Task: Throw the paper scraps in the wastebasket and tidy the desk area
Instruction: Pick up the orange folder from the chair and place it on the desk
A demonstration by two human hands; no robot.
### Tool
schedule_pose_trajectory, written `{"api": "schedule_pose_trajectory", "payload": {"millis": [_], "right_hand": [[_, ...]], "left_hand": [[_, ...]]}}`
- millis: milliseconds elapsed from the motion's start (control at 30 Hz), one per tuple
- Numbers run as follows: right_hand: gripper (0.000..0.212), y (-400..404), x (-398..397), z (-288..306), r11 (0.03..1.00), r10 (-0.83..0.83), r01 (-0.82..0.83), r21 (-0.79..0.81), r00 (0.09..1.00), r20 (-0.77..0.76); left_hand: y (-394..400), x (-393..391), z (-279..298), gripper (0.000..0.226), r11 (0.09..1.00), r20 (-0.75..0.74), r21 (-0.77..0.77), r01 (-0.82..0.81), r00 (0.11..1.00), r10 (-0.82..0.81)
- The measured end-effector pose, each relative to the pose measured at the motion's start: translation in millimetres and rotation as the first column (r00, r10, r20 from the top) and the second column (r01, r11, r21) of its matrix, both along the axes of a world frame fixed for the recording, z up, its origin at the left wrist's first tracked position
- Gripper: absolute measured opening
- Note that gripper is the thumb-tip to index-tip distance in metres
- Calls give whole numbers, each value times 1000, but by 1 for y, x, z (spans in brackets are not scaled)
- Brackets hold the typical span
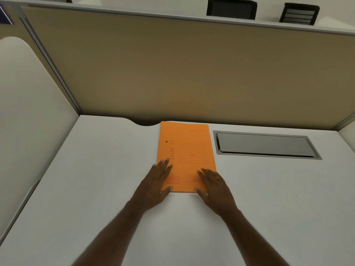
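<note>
Head view: left hand (pixel 156 184) and right hand (pixel 214 186) lie flat, fingers spread, on orange folder (pixel 185 150)

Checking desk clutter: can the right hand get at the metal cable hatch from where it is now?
Probably yes. The right hand rests flat on the orange folder, and bare desk lies between it and the hatch.

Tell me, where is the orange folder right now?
The folder lies flat mid-desk, just left of the metal hatch, its far edge by the partition. Both hands, left and right, rest on its near corners.
</note>
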State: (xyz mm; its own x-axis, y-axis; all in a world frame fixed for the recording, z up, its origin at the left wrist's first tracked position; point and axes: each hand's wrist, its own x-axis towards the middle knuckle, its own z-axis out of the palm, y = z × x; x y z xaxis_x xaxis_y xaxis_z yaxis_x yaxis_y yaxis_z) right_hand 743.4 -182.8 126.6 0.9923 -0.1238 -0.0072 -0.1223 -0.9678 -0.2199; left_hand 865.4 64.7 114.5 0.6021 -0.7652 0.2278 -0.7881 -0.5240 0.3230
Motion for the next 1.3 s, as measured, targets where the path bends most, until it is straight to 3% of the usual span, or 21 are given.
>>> {"api": "schedule_pose_trajectory", "payload": {"millis": [167,433,667,1000,1300], "right_hand": [[72,19,2,38,998,-6,16,-55,985,171],[76,69,-3,127,997,9,10,-72,964,267],[77,141,-57,186,996,-14,42,-83,947,320],[75,233,-212,165,959,-180,246,-139,911,370],[80,265,-343,160,883,-399,434,-181,895,200]], "left_hand": [[1,1,33,81,999,105,-26,-18,994,20],[33,-22,113,79,996,174,-70,-51,983,63],[81,-79,168,78,997,211,-70,-41,976,55],[151,-217,155,76,998,187,-68,7,982,6],[185,-326,165,72,997,103,-14,82,991,-80]]}}
